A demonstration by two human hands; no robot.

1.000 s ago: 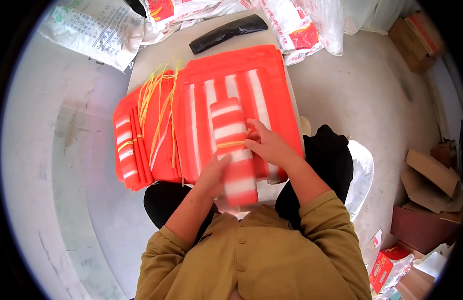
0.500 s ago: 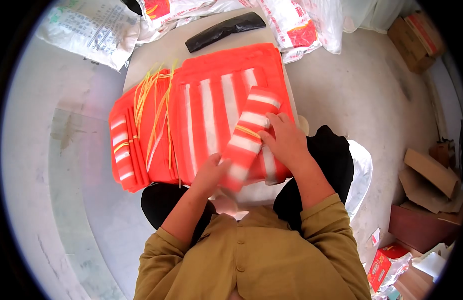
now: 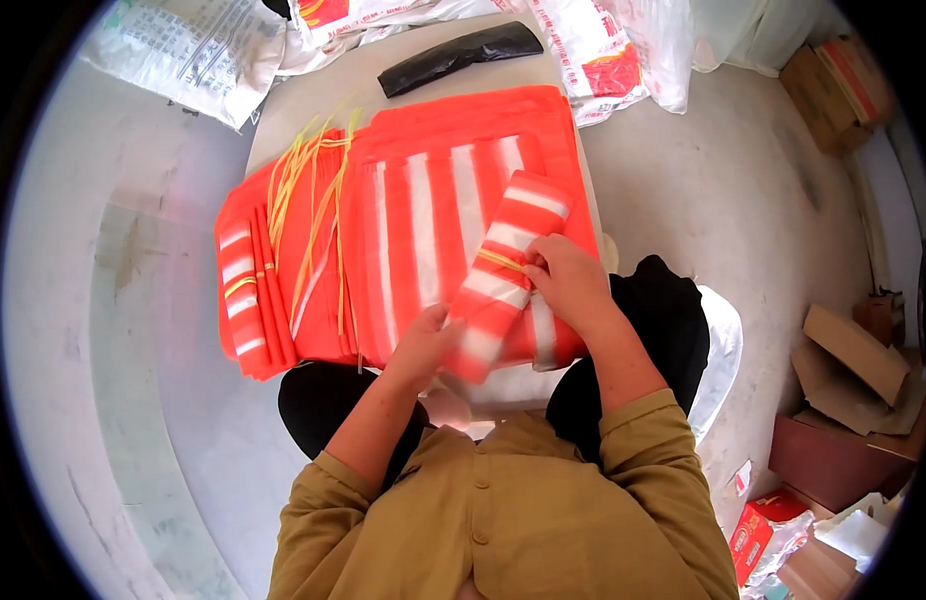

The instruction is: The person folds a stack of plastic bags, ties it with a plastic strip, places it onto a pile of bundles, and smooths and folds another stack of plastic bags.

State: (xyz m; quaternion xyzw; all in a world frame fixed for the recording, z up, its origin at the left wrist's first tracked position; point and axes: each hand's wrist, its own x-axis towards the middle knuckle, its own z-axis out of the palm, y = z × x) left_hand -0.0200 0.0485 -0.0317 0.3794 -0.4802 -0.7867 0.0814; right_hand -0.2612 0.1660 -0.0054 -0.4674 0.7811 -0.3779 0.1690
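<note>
We see a red-and-white striped bundle (image 3: 493,290) slanting over the near right part of a larger striped sheet (image 3: 424,235), its far end leaning right and a yellow tie (image 3: 500,258) around its middle. Our right hand (image 3: 566,275) is closed on the bundle's right edge beside the tie, thumb and bent fingers together, hiding where the tie ends. Our left hand (image 3: 421,345) is partly curled at the lower left edge; its fingertips are blurred, so we cannot tell whether they grip or merely touch. The bundle's lower end is smeared too.

The striped sheet lies on a red pile (image 3: 448,112), which covers much of the pale worktop (image 3: 323,88). To the left, loose yellow strands (image 3: 301,180) trail over red folds, and a smaller tied striped bundle (image 3: 242,290) sits near the edge. A black roll (image 3: 461,60) lies at the far end. Beyond it, printed white sacks (image 3: 198,65) are cut off by the top of the view. Cardboard boxes (image 3: 851,365) stand on the grey floor (image 3: 673,190) at right, fading into the dark lens border.
</note>
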